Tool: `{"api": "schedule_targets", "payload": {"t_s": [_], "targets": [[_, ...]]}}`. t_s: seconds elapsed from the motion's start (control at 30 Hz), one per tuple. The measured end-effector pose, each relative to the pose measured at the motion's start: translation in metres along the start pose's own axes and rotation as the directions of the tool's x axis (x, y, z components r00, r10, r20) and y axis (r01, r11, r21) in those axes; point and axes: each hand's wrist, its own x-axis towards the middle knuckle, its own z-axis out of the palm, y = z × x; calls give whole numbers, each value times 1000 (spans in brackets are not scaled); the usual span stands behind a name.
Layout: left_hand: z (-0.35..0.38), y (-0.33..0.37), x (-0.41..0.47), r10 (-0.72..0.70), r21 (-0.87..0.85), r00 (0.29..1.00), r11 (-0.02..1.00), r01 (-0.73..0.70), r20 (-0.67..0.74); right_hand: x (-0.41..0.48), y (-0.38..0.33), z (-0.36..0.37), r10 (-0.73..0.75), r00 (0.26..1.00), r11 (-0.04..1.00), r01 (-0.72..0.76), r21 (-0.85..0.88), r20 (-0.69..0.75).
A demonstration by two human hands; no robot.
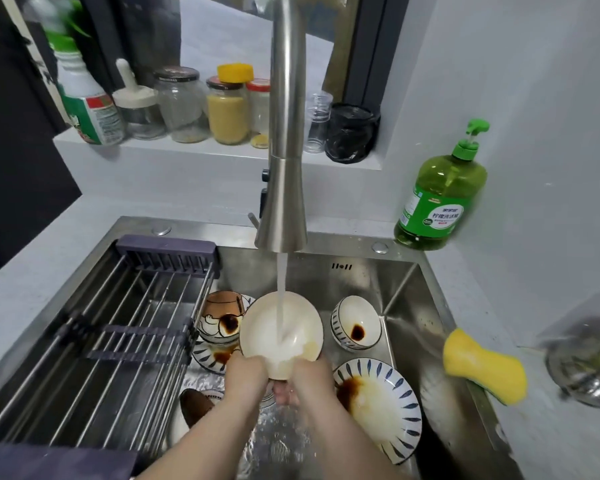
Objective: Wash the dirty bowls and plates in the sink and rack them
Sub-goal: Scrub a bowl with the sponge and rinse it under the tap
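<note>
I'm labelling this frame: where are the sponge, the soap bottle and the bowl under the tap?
sponge (484,367), head view, its yellow top.
soap bottle (437,206), head view, its green label.
bowl (262,330), head view, its inside, left half.

We look down from our head, close above the sink (416,341), facing forward, with the tap (286,133) right before us.

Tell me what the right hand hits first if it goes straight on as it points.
The white bowl the right hand grips; beyond it, probably the sink's back wall, depth unclear.
</note>
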Motion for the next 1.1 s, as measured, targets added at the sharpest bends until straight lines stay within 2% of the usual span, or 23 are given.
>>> {"api": "schedule_targets", "payload": {"t_s": [0.1,0.17,0.2,0.3,0.37,0.43,0.5,0.53,0.6,0.7,0.73,0.8,0.87,0.93,1.03,1.1], "targets": [[-12,12,9,-29,89,997,996,22,70,1,-12,-12,-3,1000,973,2,-232,-6],[-16,18,18,-13,139,995,990,0,98,9,-14,-16,-41,999,962,33,-270,-25],[-14,18,21,4,143,996,990,-17,87,13,-10,-11,-58,997,968,45,-246,-44],[0,11,23,28,89,999,996,-26,-30,14,4,12,-38,996,999,40,22,-75],[1,9,17,47,126,996,991,-37,-82,10,6,13,-8,1000,999,9,50,-21],[-6,11,23,66,219,997,974,-54,-51,11,-1,-2,-12,999,988,16,-152,31],[-14,14,34,65,296,998,953,-67,16,14,-11,-17,-109,994,937,96,-337,-18],[-17,15,39,60,307,997,949,-69,41,17,-11,-20,-154,987,923,128,-362,-43],[-13,13,37,43,228,998,972,-51,39,13,-9,-13,-134,989,951,109,-288,-69],[-4,2,30,33,117,999,993,-36,23,4,1,5,73,997,996,-74,-53,-24],[-5,1,29,33,111,999,993,-37,33,2,2,6,96,995,995,-95,-37,23],[-13,8,30,17,146,996,989,-29,88,0,-2,-2,83,994,989,-73,-131,77],[-23,16,34,-11,213,987,977,-23,160,6,-7,-13,10,999,969,0,-246,38],[-26,18,31,-26,200,980,980,-14,198,9,-8,-17,-55,998,951,48,-304,-15],[-18,9,22,-15,-3,965,1000,16,261,-3,-4,-2,43,997,993,-37,-110,59],[-12,3,19,2,-100,976,995,20,216,-10,-2,3,70,992,996,-63,-67,110]]}}
